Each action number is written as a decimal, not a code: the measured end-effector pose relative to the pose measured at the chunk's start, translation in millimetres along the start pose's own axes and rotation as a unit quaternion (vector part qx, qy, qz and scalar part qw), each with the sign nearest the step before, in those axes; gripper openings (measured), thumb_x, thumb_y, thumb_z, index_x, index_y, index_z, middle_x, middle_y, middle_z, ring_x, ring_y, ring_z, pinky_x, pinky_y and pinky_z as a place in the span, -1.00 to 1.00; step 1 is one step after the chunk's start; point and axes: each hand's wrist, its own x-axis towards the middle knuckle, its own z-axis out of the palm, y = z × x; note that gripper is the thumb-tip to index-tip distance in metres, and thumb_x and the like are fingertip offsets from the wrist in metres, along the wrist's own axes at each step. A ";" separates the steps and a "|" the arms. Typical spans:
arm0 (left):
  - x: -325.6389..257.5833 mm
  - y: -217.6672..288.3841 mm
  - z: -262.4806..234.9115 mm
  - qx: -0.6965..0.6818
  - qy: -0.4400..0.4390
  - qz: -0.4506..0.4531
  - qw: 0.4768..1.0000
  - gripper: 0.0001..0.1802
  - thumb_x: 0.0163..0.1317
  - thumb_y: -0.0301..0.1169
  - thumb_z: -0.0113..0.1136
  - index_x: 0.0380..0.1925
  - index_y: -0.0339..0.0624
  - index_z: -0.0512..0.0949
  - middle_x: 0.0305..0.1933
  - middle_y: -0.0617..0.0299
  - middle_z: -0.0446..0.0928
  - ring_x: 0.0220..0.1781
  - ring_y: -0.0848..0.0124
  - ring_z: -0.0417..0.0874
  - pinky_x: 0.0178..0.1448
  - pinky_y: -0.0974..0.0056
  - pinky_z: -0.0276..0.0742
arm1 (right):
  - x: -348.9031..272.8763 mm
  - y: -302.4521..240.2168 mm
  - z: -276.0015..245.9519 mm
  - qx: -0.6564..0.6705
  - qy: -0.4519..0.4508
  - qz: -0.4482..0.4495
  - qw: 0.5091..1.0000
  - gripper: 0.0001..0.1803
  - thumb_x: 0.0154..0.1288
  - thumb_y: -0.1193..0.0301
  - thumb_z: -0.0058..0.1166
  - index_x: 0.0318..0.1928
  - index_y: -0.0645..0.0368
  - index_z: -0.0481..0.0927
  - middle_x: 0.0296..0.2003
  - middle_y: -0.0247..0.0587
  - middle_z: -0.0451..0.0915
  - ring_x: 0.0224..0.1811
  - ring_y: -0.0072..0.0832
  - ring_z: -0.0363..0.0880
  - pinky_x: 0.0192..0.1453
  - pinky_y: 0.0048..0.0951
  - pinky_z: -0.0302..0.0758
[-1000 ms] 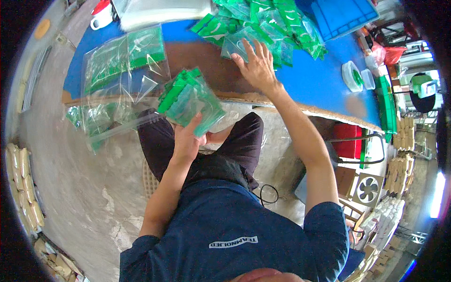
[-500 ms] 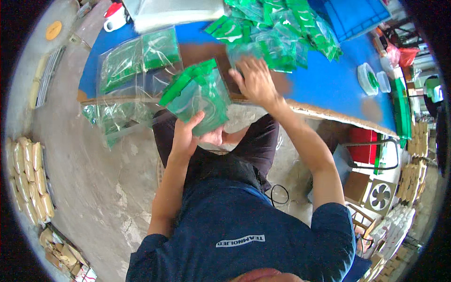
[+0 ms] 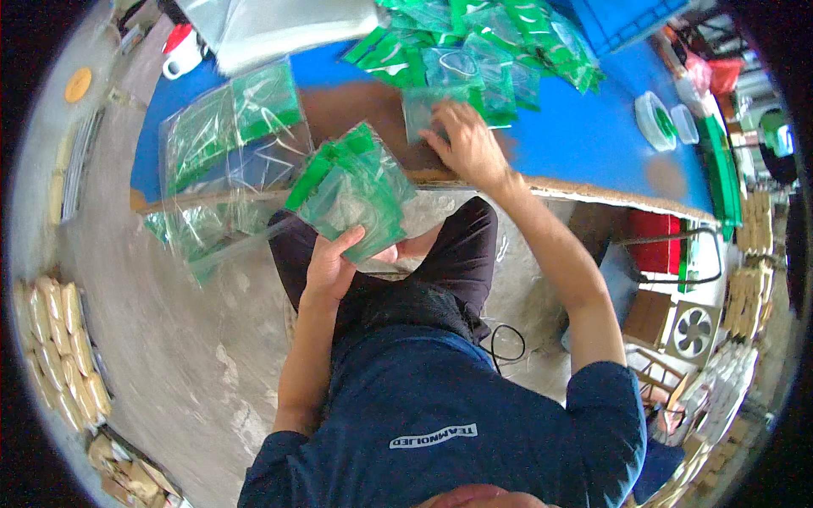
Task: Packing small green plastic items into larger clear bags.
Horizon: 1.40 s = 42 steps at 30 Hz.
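My left hand grips a fanned stack of flat, clear-and-green plastic packets by its near corner, thumb pressed on top and the other fingers hidden underneath. The stack is above my lap, close to the near edge of the blue table, its sheets splayed at slightly different angles.

My right hand is over a single clear packet with a green band, which lies on the table just on the near side of a loose heap of green-and-clear packets. Those fingers are curled down over it, but they are a little blurred, so I cannot tell whether they pinch the film or only rest on it.

Each packet looks light and thin, soft enough to bend under its own weight, and the glossy film will probably slide easily against its neighbours. I judge it hard to break but easy to crease. A lone packet is best taken by an edge, thumb against fingertips, since its flat middle offers little to grab. The stack wants a firm, broad pinch at the corner, or the inner sheets could slip out. To my left lies a large clear plastic bag with green packets showing through it.
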 end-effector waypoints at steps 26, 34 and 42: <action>-3.1 -14.5 -17.2 -0.114 -0.096 -0.039 0.988 -0.34 0.21 -0.42 0.26 0.30 -0.27 0.28 0.30 0.06 0.42 0.34 0.10 0.43 0.45 -0.04 0.30 | -3.6 -59.4 8.5 -0.063 -0.016 -0.068 0.996 -0.65 0.24 0.35 0.06 0.00 0.25 0.57 0.06 0.10 0.49 0.12 0.02 0.47 0.19 -0.09 0.48; 4.7 -14.9 -2.1 -0.163 -0.056 -0.055 0.984 -0.43 0.32 -0.47 0.13 0.31 -0.26 0.25 0.32 0.03 0.39 0.38 0.06 0.39 0.52 -0.08 0.22 | 55.1 -48.6 17.3 0.012 0.073 0.130 0.989 -0.54 0.12 0.35 0.24 0.05 0.21 0.55 0.07 0.00 0.54 0.10 -0.08 0.51 0.20 -0.22 0.49; -19.9 -7.6 -65.1 -0.103 -0.150 -0.033 0.983 -0.11 0.07 -0.41 0.41 0.40 -0.18 0.17 0.44 0.06 0.24 0.45 0.03 0.30 0.48 -0.18 0.22 | -6.9 -65.1 12.3 0.086 -0.055 -0.187 0.977 -0.54 0.18 0.41 0.28 0.06 0.22 0.43 -0.02 -0.02 0.55 0.11 -0.21 0.53 0.23 -0.22 0.48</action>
